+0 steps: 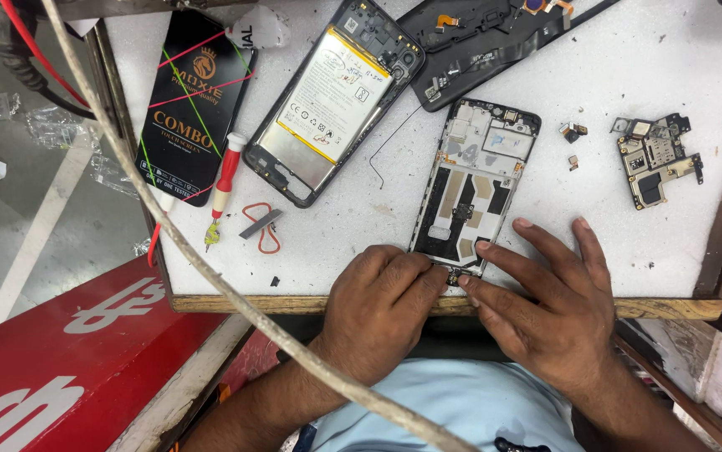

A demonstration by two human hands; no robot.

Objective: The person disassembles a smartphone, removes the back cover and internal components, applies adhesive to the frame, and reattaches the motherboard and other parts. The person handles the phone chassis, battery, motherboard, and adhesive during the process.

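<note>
An opened phone frame (474, 180) without its board lies on the white work mat (378, 226), its lower end toward me. My left hand (378, 310) rests at the mat's near edge, fingers curled against the frame's bottom end. My right hand (545, 301) meets it from the right; its thumb and forefinger pinch a small part at the frame's bottom edge (455, 274). What that part is stays too small to tell.
A second phone body with a white battery (327, 105) lies at the back, beside a black rear cover (478, 42). A circuit board (655, 159) sits at right, small parts (574, 134) near it. A red-handled screwdriver (223, 188), a black flat package (194, 100) and a frayed cable (210, 268) are at left.
</note>
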